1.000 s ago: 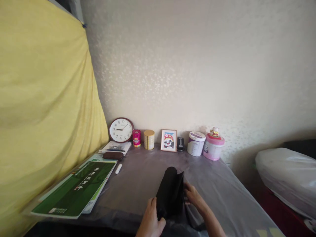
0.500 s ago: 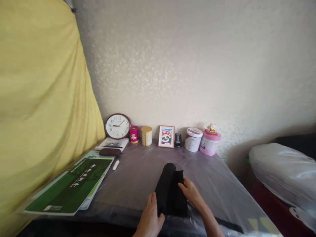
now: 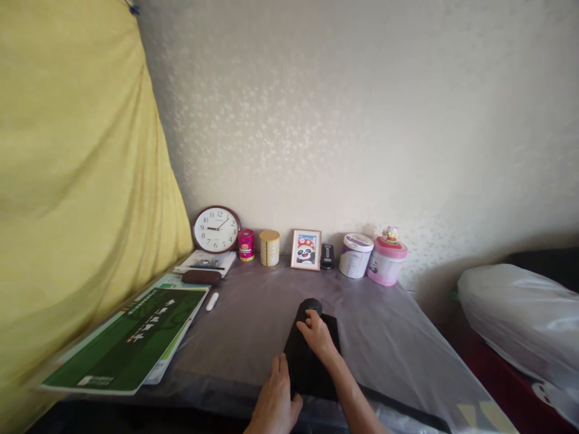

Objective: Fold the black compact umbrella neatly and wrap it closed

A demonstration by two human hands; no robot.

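Observation:
A black, cloth-like roll (image 3: pixel 310 380) lies lengthwise on the table in front of me, its rounded far end pointing toward the wall. My left hand (image 3: pixel 277 398) grips the roll's near left edge, thumb at the near end and fingers along the side. Over the top, near the far end, my right hand (image 3: pixel 314 333) rests with bent fingers pressed on the black material. The right forearm covers part of the roll. From its right side a narrow black strap (image 3: pixel 407 410) runs along the table toward the front right.
Left of the roll lie a green book (image 3: pixel 131 343), a brown case (image 3: pixel 201 276) and a small white object (image 3: pixel 212 301). Along the wall stand a clock (image 3: pixel 217 229), a pink tin (image 3: pixel 246 245), a yellow-lidded can (image 3: pixel 269 248), a panda picture frame (image 3: pixel 306 249) and two tubs (image 3: pixel 356 256).
My right hand has moved left and away from me, from the loose right flap to the top of the roll. The flap now lies over it. My left hand stays put.

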